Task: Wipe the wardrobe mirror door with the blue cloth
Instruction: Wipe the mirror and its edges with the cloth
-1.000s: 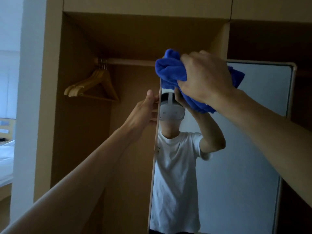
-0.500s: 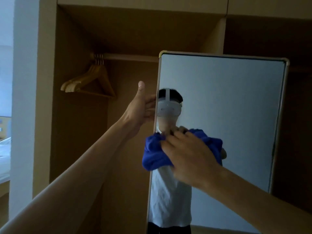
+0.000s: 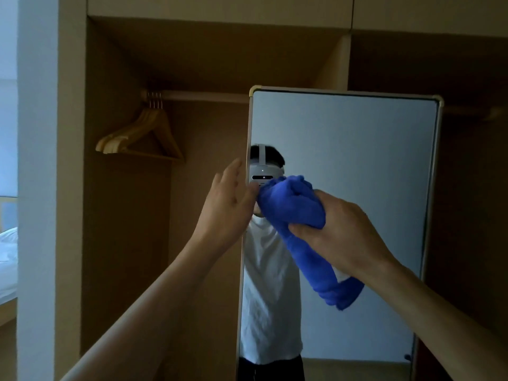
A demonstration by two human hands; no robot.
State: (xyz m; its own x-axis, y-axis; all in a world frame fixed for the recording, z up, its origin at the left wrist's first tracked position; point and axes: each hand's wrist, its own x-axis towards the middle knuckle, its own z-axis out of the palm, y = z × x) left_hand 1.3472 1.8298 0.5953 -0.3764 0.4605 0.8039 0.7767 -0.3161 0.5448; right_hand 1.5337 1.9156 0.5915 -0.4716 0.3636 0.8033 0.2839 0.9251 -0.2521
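Hands in view: two. Right hand (image 3: 343, 232) clenches one bunched blue cloth (image 3: 291, 204), fingers curled round its middle. One end of the cloth projects up and left, the other hangs below the wrist. It sits in front of the left part of one wardrobe mirror door (image 3: 357, 160); contact with the glass cannot be confirmed. Left hand (image 3: 228, 204) holds nothing, fingers extended, fingertips at the door's left edge, just beside the cloth. One hanging rail (image 3: 203, 96) carries a bunch of wooden hangers (image 3: 137, 138), at least three, inside the wardrobe compartment (image 3: 123, 243).
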